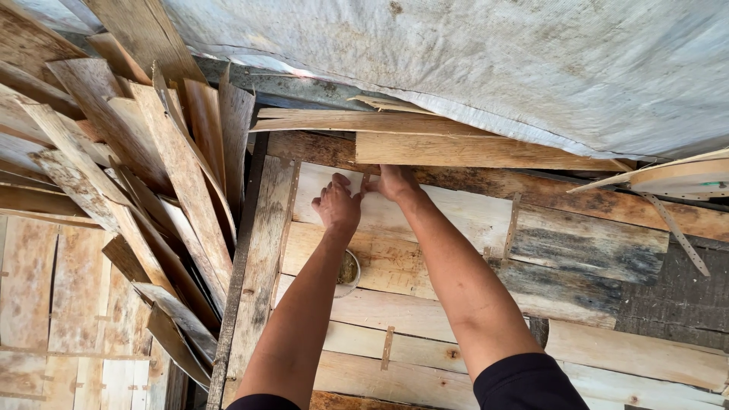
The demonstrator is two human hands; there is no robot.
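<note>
**Both hands being pressed to a pale plank at the far edge of a patched wooden tabletop**

A pale plank [448,209] is being touched by both hands near its far left corner. The left hand [336,205] is being held knuckles-up on the plank, its grip curled loosely inward; whether anything small is being pinched inside cannot be told. The right hand [393,182] is being laid just beside it, fingers stretched forward and flattened against the plank's upper edge, its grip open and nothing being clasped. The fingertips of the two hands are almost being brought together over a thin strip [365,182] that is sitting at the plank's edge. Below the left wrist, a small round tin [348,270] with dark contents is being partly hidden by the forearm.

The tabletop [395,304] is being made up of pale and weathered boards laid side by side, joined by narrow strips, with darker, stained boards [585,243] to the right. Loose long slats [425,129] are being rested across its far edge. To the left, a heap of thin wood offcuts [137,175] is being leaned at angles. Overhead and behind, a grey woven tarpaulin [493,61] is being stretched as a wall.
</note>
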